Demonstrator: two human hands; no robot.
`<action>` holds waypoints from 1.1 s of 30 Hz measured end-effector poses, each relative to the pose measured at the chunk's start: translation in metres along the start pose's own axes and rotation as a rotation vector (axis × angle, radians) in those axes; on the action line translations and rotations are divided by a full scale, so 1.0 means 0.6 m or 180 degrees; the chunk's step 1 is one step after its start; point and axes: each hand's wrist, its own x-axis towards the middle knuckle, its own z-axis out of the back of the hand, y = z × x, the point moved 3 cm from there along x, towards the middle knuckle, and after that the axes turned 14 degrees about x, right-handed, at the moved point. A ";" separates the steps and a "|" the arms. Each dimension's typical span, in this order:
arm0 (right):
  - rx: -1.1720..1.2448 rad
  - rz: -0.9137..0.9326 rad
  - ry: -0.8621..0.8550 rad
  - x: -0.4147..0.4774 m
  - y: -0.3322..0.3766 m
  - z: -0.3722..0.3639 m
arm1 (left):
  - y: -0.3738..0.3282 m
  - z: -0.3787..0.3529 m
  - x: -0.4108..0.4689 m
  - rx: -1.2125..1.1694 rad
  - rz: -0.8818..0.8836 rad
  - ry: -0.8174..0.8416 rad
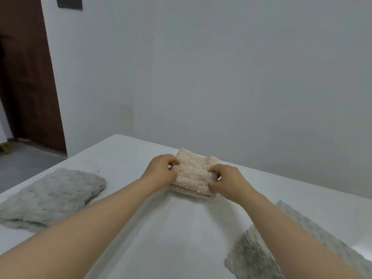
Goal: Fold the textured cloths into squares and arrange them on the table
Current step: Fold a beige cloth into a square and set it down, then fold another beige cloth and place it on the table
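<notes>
Now the left hand [161,170] pinches the left edge of the folded, fluffy beige cloth [193,174], and the right hand [225,180] pinches its right edge, fingers curled into the pile. It sits mid-way back on the white surface [181,228], looking soft, light and limp (likely to sag), so doubled edges seem the best hold. Grey textured cloths lie at left [50,198] and right [261,254].

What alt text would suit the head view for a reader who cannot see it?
A left hand and right hand grip opposite sides of a folded fluffy beige cloth on a white table. One grey textured cloth lies at left, a second grey cloth at near right.
</notes>
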 end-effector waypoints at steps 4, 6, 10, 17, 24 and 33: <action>0.0008 -0.0054 -0.0082 0.060 -0.024 -0.003 | 0.006 -0.025 0.055 0.0047 0.0059 -0.0085; -0.0055 -0.0125 -0.0187 0.071 -0.033 0.000 | 0.005 -0.027 0.067 0.0225 0.0108 -0.0170; -0.0145 -0.0146 -0.0364 0.053 -0.041 0.003 | -0.004 -0.011 0.055 0.0389 0.0095 -0.0310; -0.0421 -0.0004 -0.0208 -0.044 0.005 0.041 | -0.062 0.041 -0.042 0.0741 -0.0322 -0.0151; -0.0911 0.0137 -0.0039 -0.185 0.060 0.090 | -0.127 0.108 -0.180 0.1154 -0.0625 0.0016; -0.1062 0.0160 0.0031 -0.391 0.102 0.140 | -0.176 0.151 -0.371 0.1399 -0.0857 0.0161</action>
